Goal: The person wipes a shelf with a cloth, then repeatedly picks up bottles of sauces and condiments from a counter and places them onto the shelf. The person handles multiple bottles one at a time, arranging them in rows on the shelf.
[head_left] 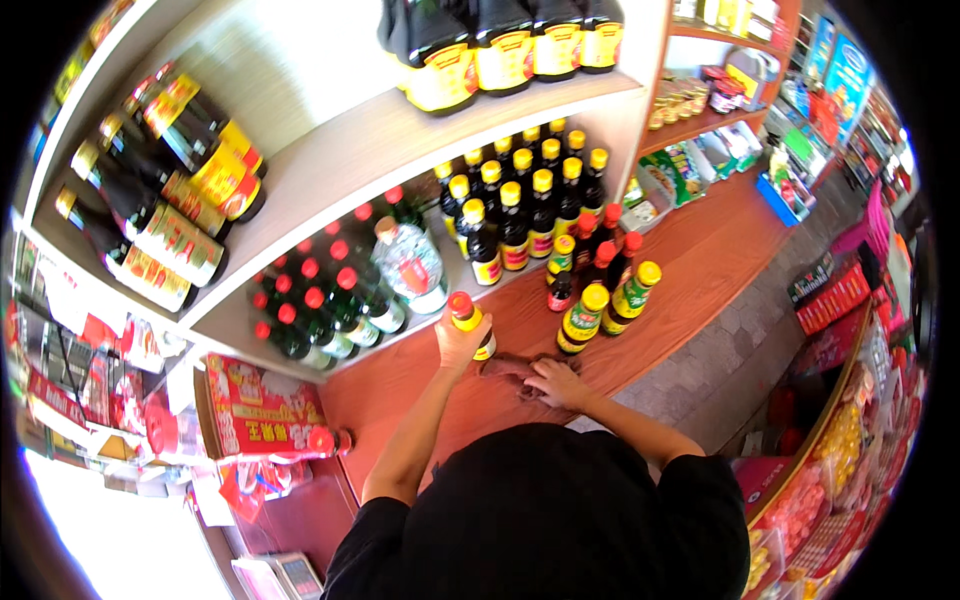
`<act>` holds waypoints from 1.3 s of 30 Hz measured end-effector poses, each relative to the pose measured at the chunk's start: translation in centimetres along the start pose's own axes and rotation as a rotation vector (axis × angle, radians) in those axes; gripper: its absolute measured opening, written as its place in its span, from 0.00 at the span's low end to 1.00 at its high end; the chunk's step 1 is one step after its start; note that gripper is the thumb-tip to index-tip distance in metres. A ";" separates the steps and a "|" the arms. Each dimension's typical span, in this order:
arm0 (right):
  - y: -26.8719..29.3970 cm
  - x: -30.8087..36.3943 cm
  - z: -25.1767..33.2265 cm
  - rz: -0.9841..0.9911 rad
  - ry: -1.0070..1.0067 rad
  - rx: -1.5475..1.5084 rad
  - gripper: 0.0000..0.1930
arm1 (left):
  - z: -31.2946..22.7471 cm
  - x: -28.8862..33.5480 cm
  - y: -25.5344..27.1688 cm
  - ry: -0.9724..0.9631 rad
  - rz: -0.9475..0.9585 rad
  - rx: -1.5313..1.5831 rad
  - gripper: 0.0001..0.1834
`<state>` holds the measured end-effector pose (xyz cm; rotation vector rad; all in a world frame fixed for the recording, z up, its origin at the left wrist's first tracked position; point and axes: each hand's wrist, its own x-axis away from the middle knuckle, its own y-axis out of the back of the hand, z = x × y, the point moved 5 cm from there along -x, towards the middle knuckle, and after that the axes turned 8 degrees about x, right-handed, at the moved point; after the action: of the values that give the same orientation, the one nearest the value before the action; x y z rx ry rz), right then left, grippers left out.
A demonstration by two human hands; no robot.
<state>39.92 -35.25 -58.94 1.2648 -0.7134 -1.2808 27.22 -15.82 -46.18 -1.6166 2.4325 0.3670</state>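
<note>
Bottle with the red cap and yellow label (pixel 468 322) is getting lifted just clear of the wooden shelf ledge (pixel 700 260), left hand (pixel 458 345) wrapped tight around its lower body. Looks like it's being held up so the spot underneath is free, because the right hand (pixel 556 383) is pressing flat, fingers spread, on a dark brownish cloth (pixel 505 367) lying on the ledge right beside it. So the hands are sitting close together, one clamped on the bottle, the other open on the rag. A few yellow-capped and red-capped bottles (pixel 597 300) are standing loose out front, just to the right. The packed rows of dark bottles (pixel 525 205) are staying back in the cubby, along with a clear plastic jug (pixel 408 262).
</note>
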 end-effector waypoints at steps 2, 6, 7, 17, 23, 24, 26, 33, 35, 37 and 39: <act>0.5 -0.8 -0.2 -0.002 0.002 -0.065 0.15 | -0.9 2.4 3.4 0.006 -0.029 0.017 0.14; 8.3 -6.0 2.5 -0.192 -0.394 -0.650 0.11 | -2.9 7.1 8.3 0.097 -0.143 -0.009 0.16; 11.2 -8.0 4.6 -0.238 -0.344 -0.784 0.11 | -3.7 7.9 8.7 0.133 -0.153 0.005 0.16; 14.0 -19.3 19.0 -0.570 0.152 -0.399 0.20 | 3.9 11.6 9.4 0.091 -0.008 -0.463 0.22; 10.3 -19.6 15.4 -0.428 -0.033 -1.226 0.09 | 6.8 11.8 9.2 -0.082 0.006 -1.043 0.30; 9.2 -18.9 14.6 -0.329 -0.137 -1.281 0.10 | 1.4 11.1 8.6 -0.180 -0.049 -0.709 0.33; 6.7 -18.1 13.0 -0.102 -0.219 -1.358 0.15 | -3.6 10.6 8.5 -0.203 -0.084 -0.281 0.39; -2.0 -15.6 9.2 -0.100 -0.288 -1.259 0.26 | -3.7 10.9 9.8 -0.036 0.053 0.019 0.32; -1.4 -13.7 10.0 -0.024 -0.434 -1.169 0.23 | -1.6 10.7 10.4 0.044 0.214 0.021 0.36; -6.1 -11.9 6.0 0.148 -0.443 -0.649 0.21 | -1.7 10.2 10.7 0.076 0.270 0.229 0.31; -7.5 -10.9 3.4 -0.035 -0.576 -0.884 0.17 | -2.8 8.3 11.7 -0.130 0.404 0.145 0.25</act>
<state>32.18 -24.57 -62.50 0.1859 -0.4112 -1.7356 13.15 -19.61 -44.83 -1.0069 2.6049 0.3336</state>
